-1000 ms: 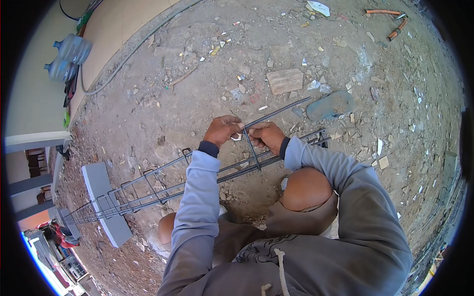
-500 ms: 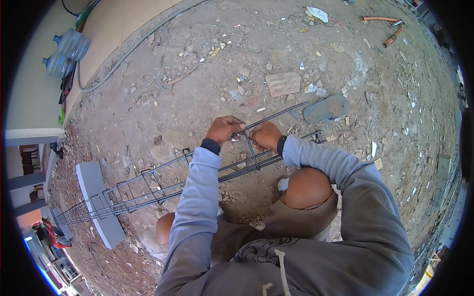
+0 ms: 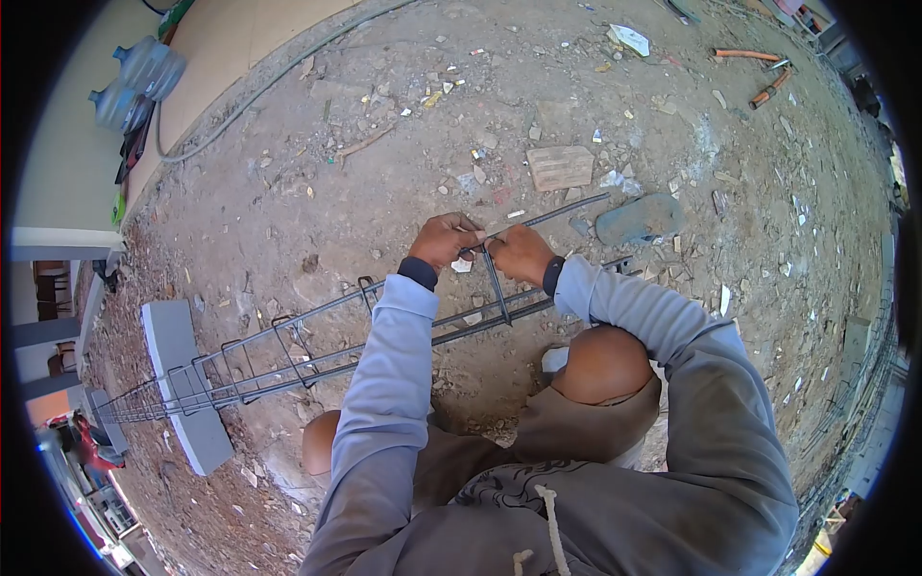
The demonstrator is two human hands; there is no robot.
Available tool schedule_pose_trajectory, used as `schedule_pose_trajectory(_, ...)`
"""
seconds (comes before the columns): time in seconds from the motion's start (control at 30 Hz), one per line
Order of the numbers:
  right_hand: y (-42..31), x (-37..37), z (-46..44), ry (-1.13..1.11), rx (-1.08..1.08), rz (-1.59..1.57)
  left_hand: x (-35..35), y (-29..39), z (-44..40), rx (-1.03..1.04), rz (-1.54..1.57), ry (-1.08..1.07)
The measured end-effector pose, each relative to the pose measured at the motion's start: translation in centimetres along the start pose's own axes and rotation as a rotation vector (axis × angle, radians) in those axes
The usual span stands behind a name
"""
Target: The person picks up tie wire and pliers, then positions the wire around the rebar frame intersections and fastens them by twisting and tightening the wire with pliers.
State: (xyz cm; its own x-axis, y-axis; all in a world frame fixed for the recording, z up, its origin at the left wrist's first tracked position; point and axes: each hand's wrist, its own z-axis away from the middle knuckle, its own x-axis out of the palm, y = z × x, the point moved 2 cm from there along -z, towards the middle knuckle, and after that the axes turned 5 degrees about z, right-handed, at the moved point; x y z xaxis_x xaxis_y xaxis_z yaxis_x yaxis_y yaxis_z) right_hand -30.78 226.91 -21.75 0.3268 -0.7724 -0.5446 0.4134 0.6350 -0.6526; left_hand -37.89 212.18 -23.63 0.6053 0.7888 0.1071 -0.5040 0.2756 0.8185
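A long steel rebar cage (image 3: 327, 308) with square stirrups runs from the lower left to in front of my knees. My left hand (image 3: 445, 240) is closed, thumb and fingers pinched at the cage's upper bar beside one stirrup (image 3: 497, 286). On the other side of that stirrup, my right hand (image 3: 521, 256) is closed too, its curled fingers against the same joint. The fingertips of both hands nearly meet there. Whatever small thing they pinch is hidden by the fingers.
A grey block (image 3: 171, 326) lies under the cage's far part. Near the upper bar's free end are a flat blue-grey sandal-shaped piece (image 3: 639, 221) and a broken brick (image 3: 560, 167). An orange-handled tool (image 3: 745, 54) lies farther off; water bottles (image 3: 152, 69) are by the wall.
Both hands have shifted slightly right in view and stay at the same joint. The right hand's fingers have drawn up closer to the upper bar. The view has moved a little.
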Motion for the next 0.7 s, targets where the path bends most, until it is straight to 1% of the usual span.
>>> schedule_pose_trajectory(0.03,-0.6,-0.3,0.1,-0.068,0.043,0.023,0.0,-0.2,-0.1,0.015,0.020,0.003)
schedule_pose_trajectory(0.07,-1.0,-0.4,0.2,-0.048,0.032,0.093,-0.1,-0.3,-0.2,0.032,0.038,0.003)
schedule_pose_trajectory(0.13,-1.9,-0.9,0.2,-0.001,0.009,0.238,0.1,0.1,0.2,-0.002,-0.018,0.041)
schedule_pose_trajectory(0.17,-2.4,-1.1,0.2,-0.047,0.061,0.221,0.2,0.4,0.4,-0.016,-0.042,0.060)
schedule_pose_trajectory(0.23,-3.3,-1.5,0.1,-0.144,0.170,0.193,0.4,1.3,0.9,-0.035,0.012,0.051)
schedule_pose_trajectory(0.27,-3.6,-1.6,-0.1,-0.152,0.184,0.230,0.4,1.4,1.2,-0.046,0.042,0.048)
schedule_pose_trajectory(0.33,-4.4,-1.9,-0.6,-0.166,0.206,0.305,0.3,0.6,0.8,-0.002,0.134,0.033)
schedule_pose_trajectory(0.37,-4.8,-2.1,-0.6,-0.177,0.194,0.366,0.1,0.3,0.6,0.022,0.180,0.027)
schedule_pose_trajectory(0.43,-6.2,-2.8,0.0,-0.202,0.175,0.483,0.0,0.2,0.5,0.102,-0.024,0.081)
schedule_pose_trajectory(0.47,-6.0,-2.5,-0.3,-0.146,0.111,0.536,0.0,0.1,0.5,0.138,-0.125,0.108)
schedule_pose_trajectory(0.53,-5.6,-2.1,-0.7,-0.029,-0.013,0.630,0.0,0.3,1.1,0.211,-0.088,0.122)
schedule_pose_trajectory(0.57,-5.2,-2.0,-0.9,-0.050,-0.002,0.633,0.0,0.5,1.4,0.249,-0.073,0.129)
schedule_pose_trajectory(0.63,-6.2,-2.3,-0.9,-0.092,0.011,0.633,-0.5,0.4,1.6,0.276,0.040,-0.005)
schedule_pose_trajectory(0.67,-6.1,-2.3,-1.1,-0.074,0.037,0.630,-0.9,0.5,1.8,0.288,0.095,-0.068)
schedule_pose_trajectory(0.7,-5.8,-2.1,-1.4,-0.058,0.063,0.627,-1.2,0.9,2.2,0.284,0.055,-0.089)
